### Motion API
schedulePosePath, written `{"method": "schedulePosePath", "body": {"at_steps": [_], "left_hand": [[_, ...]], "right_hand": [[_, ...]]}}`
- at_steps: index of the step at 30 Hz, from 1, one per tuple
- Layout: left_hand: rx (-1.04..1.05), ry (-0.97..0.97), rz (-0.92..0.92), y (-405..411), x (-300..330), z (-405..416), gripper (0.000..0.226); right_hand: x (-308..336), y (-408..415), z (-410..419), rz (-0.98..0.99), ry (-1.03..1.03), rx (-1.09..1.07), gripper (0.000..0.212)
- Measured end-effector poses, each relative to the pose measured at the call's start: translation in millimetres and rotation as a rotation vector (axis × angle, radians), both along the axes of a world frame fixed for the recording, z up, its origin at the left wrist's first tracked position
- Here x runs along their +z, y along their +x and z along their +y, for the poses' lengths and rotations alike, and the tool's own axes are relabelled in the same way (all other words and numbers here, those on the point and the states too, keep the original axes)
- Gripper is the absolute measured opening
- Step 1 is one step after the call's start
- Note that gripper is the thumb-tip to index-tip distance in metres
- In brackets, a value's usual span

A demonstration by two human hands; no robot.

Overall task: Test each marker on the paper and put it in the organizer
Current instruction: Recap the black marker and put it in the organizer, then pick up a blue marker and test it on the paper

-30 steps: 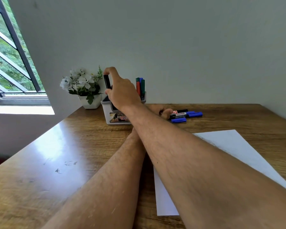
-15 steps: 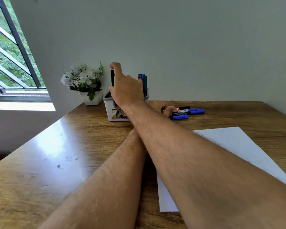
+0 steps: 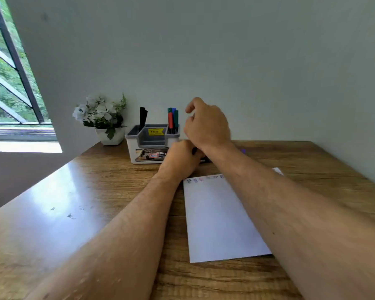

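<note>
**Reaching across the desk toward the markers**

Crossing over the wooden table [image 3: 52, 213], two bare forearms stretch away from the near edge. Between them lies a white sheet of paper [image 3: 219, 219], its far edge carrying a row of small coloured test scribbles [image 3: 204, 179].

Beyond the paper, the left hand [image 3: 180, 159] rests low on the table just beside the organizer, its fingers curled round a dark marker [image 3: 204, 160]; only a short dark bit of it shows past the knuckles. A speck of blue-purple [image 3: 243, 151] peeks out on the far side of the right forearm; what it belongs to cannot be told.

Above the left hand, the right hand [image 3: 206, 124] hangs in the air to the right of the organizer, fingers loosely bent and a little apart, holding nothing.

Farther back stands the white and grey organizer [image 3: 139, 148]. Black markers [image 3: 143, 116] stand upright in its left compartment; red, blue and green markers [image 3: 173, 120] stand in its right one.

At the far left sits a white pot of pale flowers [image 3: 100, 118], near the window [image 3: 9, 83].
</note>
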State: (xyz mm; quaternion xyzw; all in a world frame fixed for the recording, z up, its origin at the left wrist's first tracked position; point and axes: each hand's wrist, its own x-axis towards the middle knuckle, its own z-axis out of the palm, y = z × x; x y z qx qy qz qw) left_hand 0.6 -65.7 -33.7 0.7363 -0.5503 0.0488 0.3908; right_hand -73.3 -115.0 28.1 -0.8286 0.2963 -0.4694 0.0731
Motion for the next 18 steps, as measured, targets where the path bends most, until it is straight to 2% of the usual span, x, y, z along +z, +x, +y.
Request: {"method": "schedulePosePath", "body": {"at_steps": [4, 8, 11, 15, 18], "left_hand": [[-0.032, -0.014, -0.05, -5.1, 5.2, 7.4, 0.023], [0.036, -0.043, -0.098, -6.8, 5.6, 11.3, 0.021], [0.065, -0.019, -0.084, -7.9, 7.6, 11.9, 0.016], [0.075, 0.05, -0.126, -7.5, 8.6, 9.2, 0.017], [0.095, 0.19, -0.218, -7.5, 8.7, 4.9, 0.02]], "right_hand": [[-7.6, -46.5, -8.5, 0.11, 0.128, -0.067, 0.029], [-23.1, -78.9, -5.5, 0.251, 0.2, -0.102, 0.026], [-35.2, -90.5, -2.8, 0.283, 0.207, -0.119, 0.023], [-48.3, -95.4, -1.0, 0.279, 0.181, -0.129, 0.021], [-54.5, -95.7, -3.8, 0.29, 0.238, -0.164, 0.023]]}}
